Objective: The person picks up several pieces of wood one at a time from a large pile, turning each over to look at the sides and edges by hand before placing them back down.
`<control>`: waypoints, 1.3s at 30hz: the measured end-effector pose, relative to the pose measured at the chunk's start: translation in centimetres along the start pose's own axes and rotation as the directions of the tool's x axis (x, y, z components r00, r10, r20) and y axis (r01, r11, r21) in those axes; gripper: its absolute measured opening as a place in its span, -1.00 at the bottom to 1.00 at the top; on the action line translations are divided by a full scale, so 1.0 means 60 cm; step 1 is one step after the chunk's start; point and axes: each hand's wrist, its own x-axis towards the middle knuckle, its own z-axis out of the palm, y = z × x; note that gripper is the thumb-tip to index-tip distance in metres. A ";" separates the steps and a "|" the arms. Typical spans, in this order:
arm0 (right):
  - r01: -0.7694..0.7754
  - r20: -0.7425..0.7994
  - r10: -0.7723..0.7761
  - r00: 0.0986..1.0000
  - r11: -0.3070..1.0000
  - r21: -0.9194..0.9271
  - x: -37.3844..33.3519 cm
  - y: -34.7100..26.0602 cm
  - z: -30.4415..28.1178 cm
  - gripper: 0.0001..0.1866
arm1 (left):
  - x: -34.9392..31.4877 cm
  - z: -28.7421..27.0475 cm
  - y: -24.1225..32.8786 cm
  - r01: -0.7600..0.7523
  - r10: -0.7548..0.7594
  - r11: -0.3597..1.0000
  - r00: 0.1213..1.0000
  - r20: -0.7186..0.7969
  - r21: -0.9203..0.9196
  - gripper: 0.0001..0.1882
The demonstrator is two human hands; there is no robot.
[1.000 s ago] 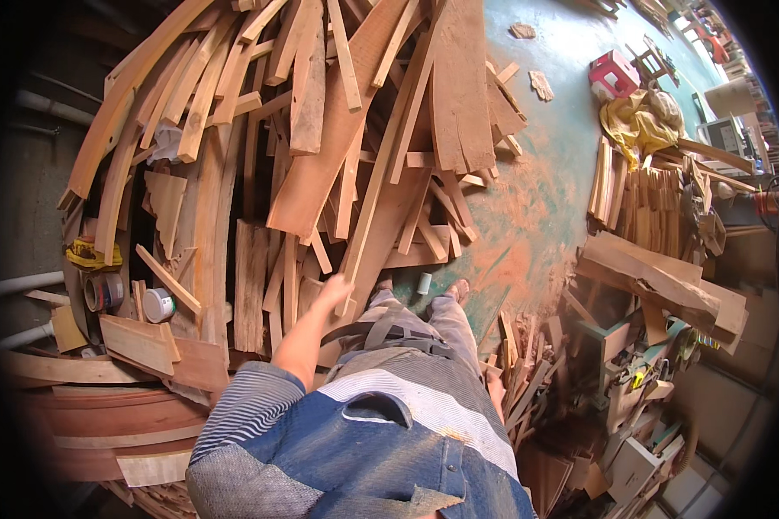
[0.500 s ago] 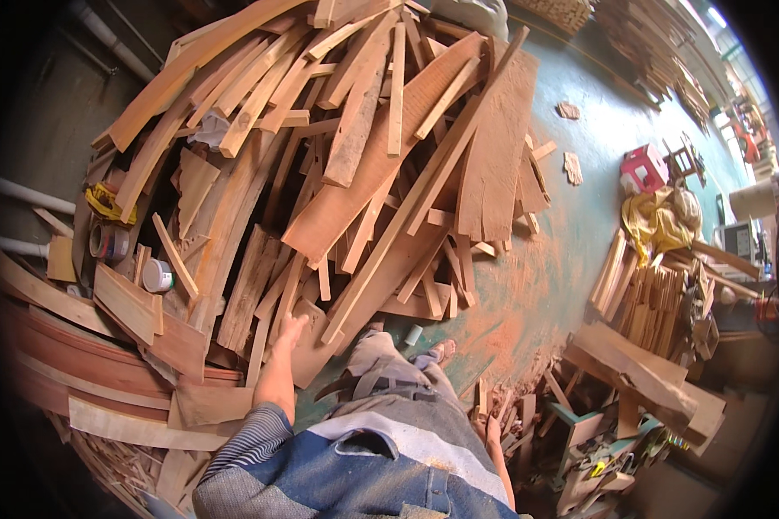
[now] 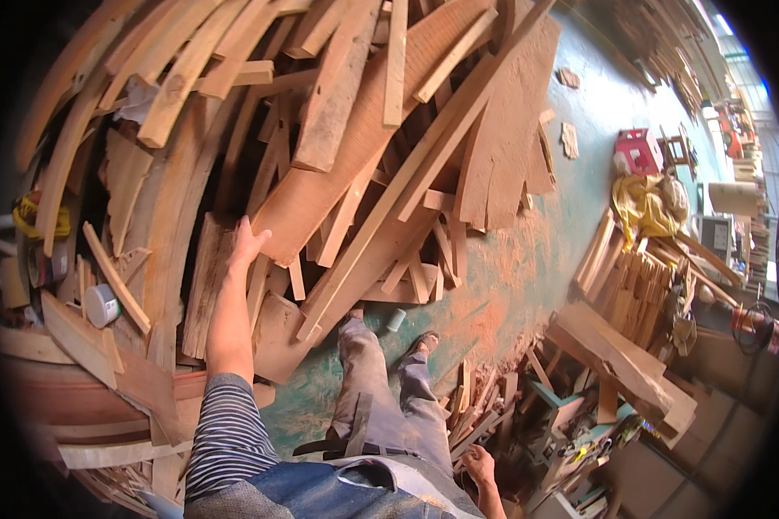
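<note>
My left hand (image 3: pixel 247 242) reaches forward with its thumb spread from the fingers, at the near end of a wide reddish board (image 3: pixel 320 190). The fingertips come close to the board's corner; whether they touch it I cannot tell. This board slants across a large heap of loose timber, with a long narrow strip (image 3: pixel 376 251) to its right. A rough-edged piece of wood (image 3: pixel 206 290) stands just left of my forearm. Low by my right side, my right hand (image 3: pixel 478 465) is curled closed, and the inside of its grip is hidden.
A small pale cylinder (image 3: pixel 395 320) lies near my feet on the sawdust-strewn green floor (image 3: pixel 511 268). Thick offcuts (image 3: pixel 610 359) and a cluttered stand are at the right, beyond them a yellow sack (image 3: pixel 640 208) and a pink stool (image 3: pixel 638 152). A white tub (image 3: pixel 102 305) sits at the left.
My view has shifted nearer the heap. My left arm has stretched farther forward, bringing the hand up to the wide board's end. My right hand shows more fully, away from the wood scraps.
</note>
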 end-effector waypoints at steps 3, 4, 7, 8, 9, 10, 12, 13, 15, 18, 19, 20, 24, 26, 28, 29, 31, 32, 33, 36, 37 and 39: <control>-0.012 0.004 0.012 1.000 0.999 -0.045 -0.041 -0.025 0.033 -0.47 | 0.002 -0.005 0.055 0.050 -0.046 0.998 0.991 0.128 -0.036 -0.04; 0.008 -0.005 -0.008 1.000 0.999 -0.048 -0.055 -0.036 0.040 -0.49 | -0.008 -0.020 0.079 0.075 -0.068 0.996 0.985 0.159 -0.041 -0.04; 0.060 -0.004 -0.060 0.998 0.998 -0.012 -0.062 -0.060 0.047 -0.54 | -0.058 0.056 0.081 -0.001 0.057 0.994 0.867 0.495 -0.113 -0.35; 0.068 -0.027 -0.067 0.997 0.997 0.025 -0.061 -0.087 0.046 -0.56 | -0.113 0.066 0.130 0.026 0.041 0.992 0.849 0.527 -0.119 -0.29; 0.064 -0.025 -0.062 0.998 0.992 0.107 -0.079 -0.166 0.006 -0.56 | -0.132 0.136 0.093 0.049 0.096 0.970 0.825 0.558 -0.239 -0.31; 0.133 -0.052 -0.128 0.990 0.984 0.116 -0.071 -0.169 0.007 -0.55 | -0.185 0.171 0.123 0.145 0.090 0.932 0.795 0.600 -0.332 -0.34; 0.199 -0.090 -0.184 0.979 0.958 0.205 -0.053 -0.167 0.025 -0.52 | -0.292 0.206 0.202 0.189 0.186 0.846 0.771 0.609 -0.498 -0.46; 0.141 -0.026 -0.142 0.990 0.911 0.387 -0.045 -0.174 0.017 -0.50 | -0.337 0.246 0.206 0.233 0.231 0.777 0.758 0.610 -0.584 -0.49; 0.065 0.081 -0.166 0.983 0.718 0.693 -0.042 -0.216 0.005 -0.47 | -0.395 0.261 0.255 0.271 0.316 0.692 0.720 0.618 -0.669 -0.55; -0.006 0.095 -0.235 0.967 0.352 0.936 -0.048 -0.234 0.006 -0.45 | -0.499 0.204 0.335 0.282 0.440 0.588 0.675 0.592 -0.758 -0.60; -0.023 0.094 -0.294 0.951 0.237 0.971 -0.044 -0.232 0.010 -0.44 | -0.524 0.188 0.349 0.284 0.486 0.537 0.666 0.566 -0.794 -0.62; -0.046 0.087 -0.354 0.931 0.123 0.991 -0.039 -0.231 0.012 -0.43 | -0.543 0.169 0.363 0.312 0.463 0.528 0.675 0.575 -0.790 -0.64; -0.013 -0.011 -0.499 0.867 -0.045 0.999 -0.073 -0.244 -0.008 -0.33 | -0.628 0.100 0.408 0.371 0.405 0.512 0.691 0.599 -0.775 -0.71; 0.006 -0.086 -0.565 0.820 -0.143 0.990 -0.085 -0.238 -0.016 -0.34 | -0.695 0.098 0.407 0.339 0.423 0.505 0.704 0.570 -0.793 -0.71; 0.005 -0.155 -0.617 0.772 -0.238 0.971 -0.099 -0.228 -0.023 -0.42 | -0.773 0.110 0.372 0.331 0.391 0.532 0.721 0.573 -0.779 -0.74; -0.026 -0.119 -0.579 0.807 -0.235 0.972 -0.119 -0.217 -0.035 -0.44 | -0.812 0.110 0.359 0.323 0.379 0.551 0.724 0.576 -0.769 -0.74; -0.092 -0.004 -0.513 0.858 -0.161 0.983 -0.145 -0.175 -0.037 -0.52 | -0.879 0.112 0.340 0.317 0.377 0.564 0.723 0.579 -0.763 -0.74; -0.080 -0.017 -0.509 0.860 -0.168 0.983 -0.150 -0.146 -0.021 -0.55 | -0.911 0.110 0.331 0.335 0.364 0.569 0.716 0.596 -0.751 -0.74; -0.069 -0.025 -0.510 0.860 -0.165 0.984 -0.157 -0.120 -0.005 -0.57 | -0.944 0.108 0.325 0.356 0.347 0.567 0.715 0.607 -0.743 -0.73; -0.091 -0.032 -0.493 0.869 -0.224 0.970 -0.170 -0.065 0.012 -0.68 | -1.012 0.134 0.289 0.419 0.356 0.540 0.673 0.649 -0.730 -0.66; -0.046 -0.052 -0.495 0.867 -0.184 0.982 -0.168 -0.046 0.018 -0.70 | -1.028 0.141 0.281 0.450 0.356 0.535 0.648 0.674 -0.715 -0.63; 0.044 -0.094 -0.464 0.881 -0.117 0.992 -0.172 -0.023 0.026 -0.73 | -1.032 0.179 0.245 0.522 0.356 0.535 0.574 0.737 -0.664 -0.54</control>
